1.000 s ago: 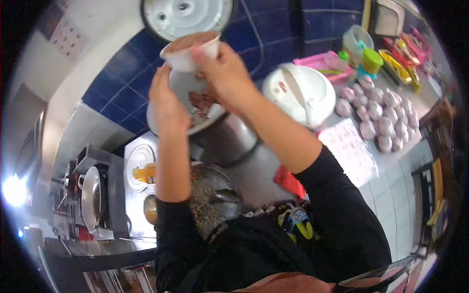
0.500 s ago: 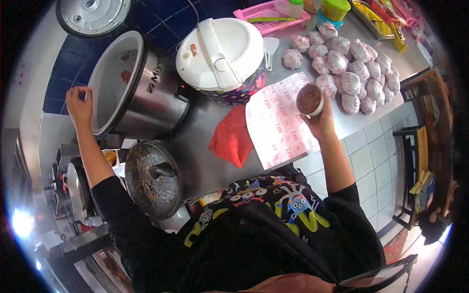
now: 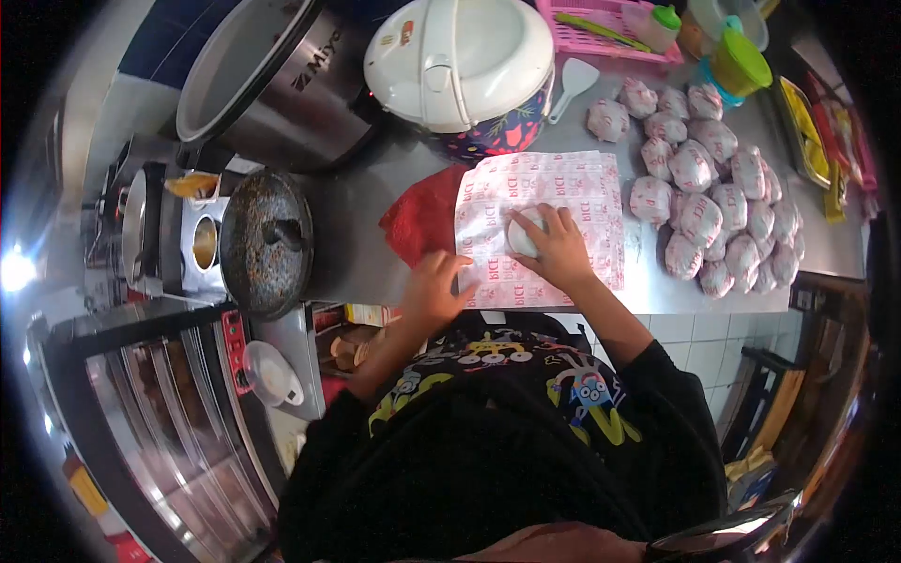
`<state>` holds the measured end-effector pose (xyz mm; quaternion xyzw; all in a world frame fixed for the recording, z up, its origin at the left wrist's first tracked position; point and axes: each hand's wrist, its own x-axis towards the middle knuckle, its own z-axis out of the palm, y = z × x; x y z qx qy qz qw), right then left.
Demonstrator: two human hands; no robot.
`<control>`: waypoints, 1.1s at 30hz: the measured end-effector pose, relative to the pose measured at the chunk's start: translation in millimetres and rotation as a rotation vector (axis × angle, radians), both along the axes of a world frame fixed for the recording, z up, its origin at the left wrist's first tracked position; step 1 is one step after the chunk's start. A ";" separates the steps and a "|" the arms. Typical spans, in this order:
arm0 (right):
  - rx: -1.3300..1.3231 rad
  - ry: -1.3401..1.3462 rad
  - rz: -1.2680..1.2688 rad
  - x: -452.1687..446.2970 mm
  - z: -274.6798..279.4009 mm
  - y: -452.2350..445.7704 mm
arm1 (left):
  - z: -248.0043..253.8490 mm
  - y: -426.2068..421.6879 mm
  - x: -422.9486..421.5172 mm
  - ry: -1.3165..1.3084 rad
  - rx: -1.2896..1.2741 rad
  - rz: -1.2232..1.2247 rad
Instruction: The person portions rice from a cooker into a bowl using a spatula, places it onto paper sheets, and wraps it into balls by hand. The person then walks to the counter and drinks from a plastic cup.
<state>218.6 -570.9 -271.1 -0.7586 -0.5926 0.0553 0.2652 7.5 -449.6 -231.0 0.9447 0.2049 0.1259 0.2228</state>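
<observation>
A small white cup rests on a stack of printed wrapping paper, its pale base facing up. My right hand has its fingers closed around the cup from above. The cup's contents are hidden beneath it. At the paper's left edge is my left hand, fingers apart and slightly curled, with nothing visible in it. I cannot tell whether its fingertips touch the paper. A red cloth lies beside the paper, just beyond my left hand.
Several paper-wrapped balls are piled on the right of the steel counter. Behind stand a white-lidded rice cooker, a large steel cooker and a white rice paddle. A dark pan sits at left.
My right hand has turned the cup over and set it onto the paper. My left hand has come from the large cooker to the paper's left edge. The view has shifted.
</observation>
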 end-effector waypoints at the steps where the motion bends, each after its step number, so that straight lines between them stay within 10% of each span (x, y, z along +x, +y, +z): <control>1: 0.036 0.017 -0.014 0.8 -0.9 -1.4 | -24.7 -15.4 -8.2 -0.078 0.009 0.077; 5: 0.257 0.096 -0.073 9.4 17.6 -6.9 | -58.4 -58.3 -17.5 -0.184 -0.719 0.546; 9: 0.495 0.704 -0.454 44.8 23.8 -3.0 | -70.0 -58.9 -20.2 -0.239 -0.702 0.616; 11: 0.444 0.250 -0.599 90.1 12.2 0.2 | -69.8 -62.3 -23.8 -0.269 -0.744 0.635; 14: 0.405 0.436 -0.646 121.4 27.7 14.9 | -74.2 -64.3 -28.1 -0.308 -0.759 0.637; 17: 0.366 0.016 -0.668 129.5 27.4 13.2 | -57.1 -59.1 -25.0 -0.215 -0.676 0.572; 24: -0.223 0.663 0.341 27.9 43.6 -44.6 | -45.5 -48.4 -10.2 -0.324 -0.866 0.556; 33: -0.086 0.818 0.122 -15.6 -5.6 -46.8 | -39.7 -41.3 0.8 -0.490 -0.809 0.373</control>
